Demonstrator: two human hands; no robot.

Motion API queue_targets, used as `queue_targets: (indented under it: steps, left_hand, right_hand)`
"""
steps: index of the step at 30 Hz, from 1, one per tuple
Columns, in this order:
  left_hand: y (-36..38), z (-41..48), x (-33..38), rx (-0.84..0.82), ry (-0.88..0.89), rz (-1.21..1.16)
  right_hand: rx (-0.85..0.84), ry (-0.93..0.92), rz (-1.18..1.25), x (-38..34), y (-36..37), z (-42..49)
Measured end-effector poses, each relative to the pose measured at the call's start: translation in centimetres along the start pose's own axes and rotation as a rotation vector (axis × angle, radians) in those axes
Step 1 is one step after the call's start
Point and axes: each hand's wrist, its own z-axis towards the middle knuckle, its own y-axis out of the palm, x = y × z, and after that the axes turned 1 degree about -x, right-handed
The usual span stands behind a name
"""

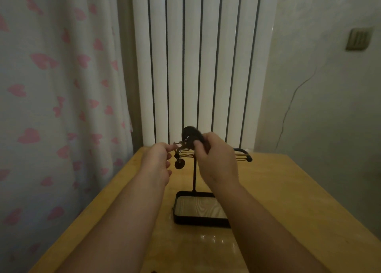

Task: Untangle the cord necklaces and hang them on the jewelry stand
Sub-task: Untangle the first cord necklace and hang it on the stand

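Observation:
A black jewelry stand (193,178) rises from a black-rimmed tray base (198,221) on the wooden table. Its crossbar end (246,156) juts out to the right of my right hand. My right hand (216,159) grips a dark bundle of cord necklaces (190,132) above the crossbar. My left hand (158,161) pinches a thin tan cord end (178,146) leading out of that bundle. A dark round pendant (179,164) dangles below, between my hands. Tan cords (240,157) lie along the crossbar.
The wooden table (288,200) stands against a white ribbed radiator (206,66). A curtain with pink hearts (51,108) hangs on the left. A wall with a switch plate (358,39) is on the right.

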Motion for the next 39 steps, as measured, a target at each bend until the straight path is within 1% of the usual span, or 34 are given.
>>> queue_targets:
  steps: [4, 6, 9, 12, 15, 18, 21, 26, 32, 34, 37, 39]
  left_hand:
    - [0.6, 0.3, -1.0, 0.016, 0.114, 0.077]
    - [0.6, 0.6, -1.9, -0.004, 0.220, 0.080]
    - [0.5, 0.6, -2.7, 0.025, 0.395, 0.134]
    - [0.8, 0.6, -3.3, 0.002, 0.588, 0.332]
    - [0.9, 0.9, -3.9, -0.028, 0.711, 0.488]
    - [1.0, 1.0, -4.5, -0.054, 0.776, 0.593]
    - [1.0, 0.9, -4.6, -0.040, 0.844, 0.661]
    - [0.7, 1.3, -4.5, -0.025, 0.864, 0.609]
    - [1.2, 1.1, -4.2, 0.048, 0.910, 0.670]
    - [1.4, 0.9, -4.2, 0.014, 0.953, 0.665]
    - [1.5, 0.5, -4.3, -0.077, 0.968, 0.651]
    - [1.6, 0.5, -4.5, -0.074, 0.972, 0.654]
  right_hand:
    - [0.021, 0.079, -0.008, 0.2, -1.3, 1.7]
    - [0.017, 0.111, -0.011, 0.3, -1.9, 2.4]
    - [0.014, 0.160, -0.001, 0.7, -2.5, 3.0]
    - [0.022, 0.201, -0.001, 1.4, -2.8, 3.1]
    - [0.048, 0.248, 0.023, 2.0, -2.7, 2.8]
    - [0.066, 0.269, 0.074, 2.5, -2.6, 2.3]
    - [0.101, 0.272, 0.139, 3.0, -2.5, 1.5]
    - [0.157, 0.263, 0.154, 3.4, -2.2, -0.1]
    - [0.208, 0.244, 0.188, 3.5, -1.7, -1.3]
    - [0.215, 0.241, 0.193, 3.5, -1.7, -1.5]
    - [0.213, 0.238, 0.198, 3.4, -1.7, -1.6]
    - [0.214, 0.232, 0.194, 3.4, -1.7, -1.5]
